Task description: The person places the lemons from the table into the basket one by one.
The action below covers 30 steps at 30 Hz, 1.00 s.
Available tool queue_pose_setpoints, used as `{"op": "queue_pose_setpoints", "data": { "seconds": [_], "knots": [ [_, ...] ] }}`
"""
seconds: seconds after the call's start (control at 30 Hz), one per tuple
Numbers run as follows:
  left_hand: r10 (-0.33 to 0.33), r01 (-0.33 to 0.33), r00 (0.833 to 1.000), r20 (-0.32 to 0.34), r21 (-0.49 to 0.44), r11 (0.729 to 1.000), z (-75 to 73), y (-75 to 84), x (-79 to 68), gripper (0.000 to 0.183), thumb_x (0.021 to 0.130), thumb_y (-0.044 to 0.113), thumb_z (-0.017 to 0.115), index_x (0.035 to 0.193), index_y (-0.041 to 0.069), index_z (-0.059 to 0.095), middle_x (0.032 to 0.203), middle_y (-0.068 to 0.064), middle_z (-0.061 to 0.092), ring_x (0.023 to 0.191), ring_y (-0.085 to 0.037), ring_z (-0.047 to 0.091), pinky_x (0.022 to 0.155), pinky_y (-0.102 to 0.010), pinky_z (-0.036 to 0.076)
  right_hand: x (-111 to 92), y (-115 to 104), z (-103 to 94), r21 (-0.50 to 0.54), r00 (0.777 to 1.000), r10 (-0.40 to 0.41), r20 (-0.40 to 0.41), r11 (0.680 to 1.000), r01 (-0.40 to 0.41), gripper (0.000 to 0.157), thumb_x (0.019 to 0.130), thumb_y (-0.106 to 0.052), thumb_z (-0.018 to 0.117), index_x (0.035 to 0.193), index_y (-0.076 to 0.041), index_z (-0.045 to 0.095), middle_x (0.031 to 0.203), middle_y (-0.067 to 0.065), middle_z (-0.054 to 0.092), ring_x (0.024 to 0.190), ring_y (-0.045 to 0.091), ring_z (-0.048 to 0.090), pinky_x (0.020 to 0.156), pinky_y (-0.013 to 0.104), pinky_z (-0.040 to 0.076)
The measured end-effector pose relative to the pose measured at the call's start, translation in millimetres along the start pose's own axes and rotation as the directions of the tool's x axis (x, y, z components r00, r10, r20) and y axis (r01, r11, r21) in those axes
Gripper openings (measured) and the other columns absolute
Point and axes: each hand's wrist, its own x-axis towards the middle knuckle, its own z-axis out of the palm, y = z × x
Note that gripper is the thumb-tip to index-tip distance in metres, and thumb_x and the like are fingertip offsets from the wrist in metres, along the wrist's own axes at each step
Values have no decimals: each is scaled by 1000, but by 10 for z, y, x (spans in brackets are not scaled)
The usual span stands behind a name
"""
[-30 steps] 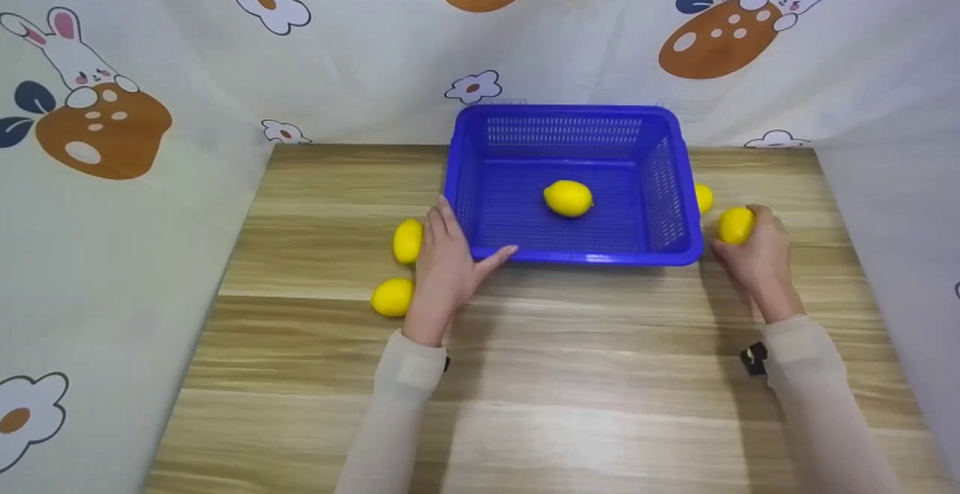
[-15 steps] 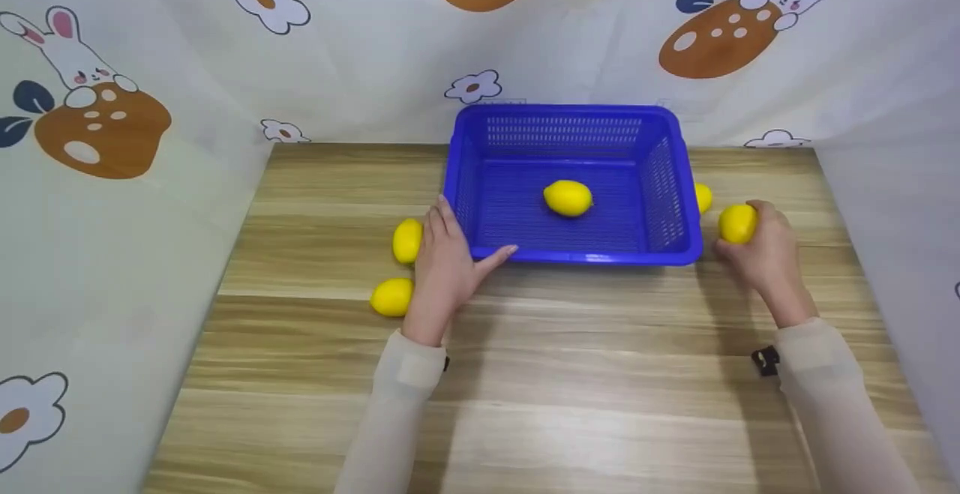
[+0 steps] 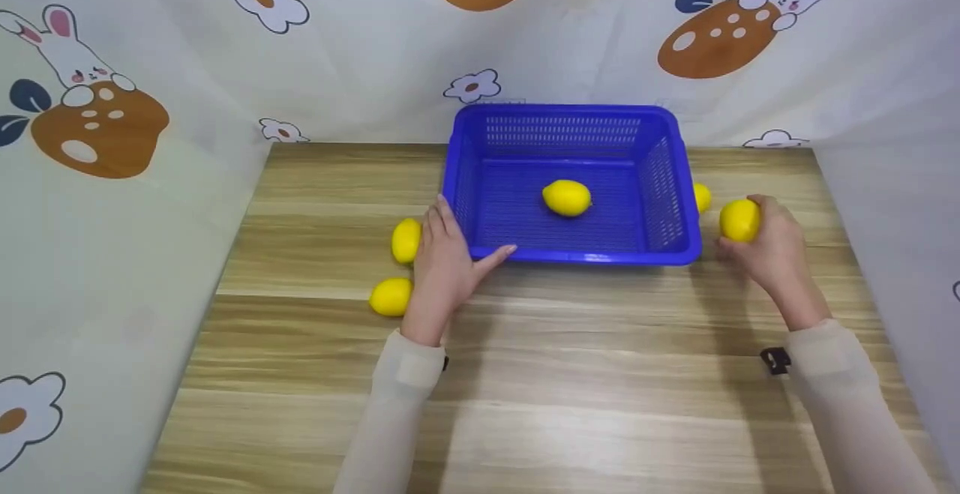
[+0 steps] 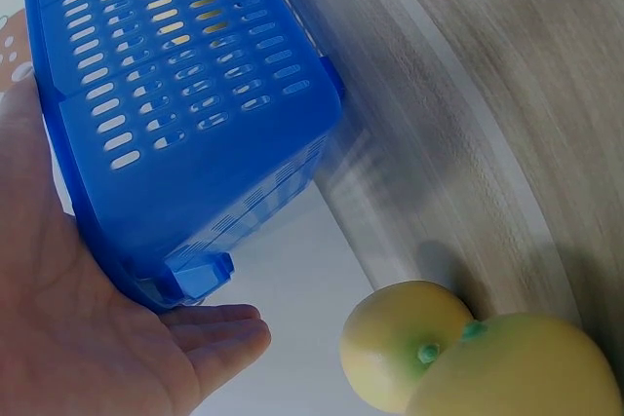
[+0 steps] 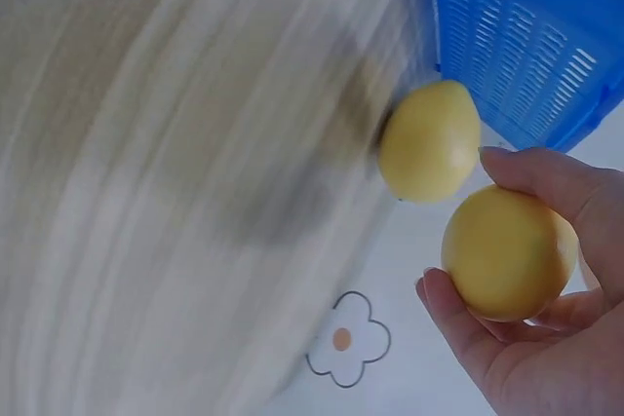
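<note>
A blue plastic basket (image 3: pixel 495 257) with slotted walls stands on the table, one yellow lemon (image 3: pixel 567 198) lying on its floor. My left hand (image 3: pixel 444 265) rests against the basket's front left corner, fingers straight along the left side and thumb over the front rim. Just left of that hand lie two lemons, a farther one (image 3: pixel 406 241) and a nearer one (image 3: pixel 390 297). To the right of the basket, my right hand (image 3: pixel 776 247) holds a lemon (image 5: pixel 509 252) between thumb and fingers. Close to the basket's right wall lies another lemon (image 5: pixel 430 141), partly hidden by the rim in the head view.
The wood-grain table (image 3: pixel 570 389) extends toward the person. Behind and along both sides hangs a pale cloth (image 3: pixel 360 52) printed with rabbits and flowers. The basket sits near the back edge of the table.
My right hand, with the lemon in its grip, has shifted slightly right and away from the person. The left hand and the basket have stayed in place.
</note>
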Motion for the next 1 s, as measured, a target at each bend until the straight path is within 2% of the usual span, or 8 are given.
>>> {"op": "queue_pose_setpoints", "data": {
  "seconds": [0.27, 0.5, 1.0],
  "knots": [
    [-3, 3, 1000, 6, -5, 1000, 7, -8, 10, 135, 87, 82, 63, 165, -9, 2, 169, -36, 16, 159, -45, 20, 132, -48, 18, -3, -85, -85, -3, 1000, -21, 19, 1000, 21, 78, 87, -5, 81, 147, 20, 37, 135, 46, 49, 116, 58, 50, 101, 72, 41],
    [1, -1, 1000, 0, -3, 1000, 4, -9, 7, 135, 87, 82, 63, 165, -10, 1, 169, -36, 17, 159, -45, 21, 131, -48, 20, -18, -147, -139, -19, 997, -74, -16, 997, 74, 78, 84, -4, 84, 143, 22, 41, 132, 48, 52, 114, 61, 53, 97, 72, 43],
    [-10, 10, 1000, 10, -4, 1000, 10, -9, 14, 136, 87, 83, 62, 165, -8, -1, 169, -35, 16, 159, -44, 21, 132, -48, 19, 0, -266, -247, -21, 997, -65, 44, 998, 66, 81, 87, -8, 84, 148, 20, 37, 134, 47, 50, 111, 58, 51, 95, 72, 44]
  ]
}}
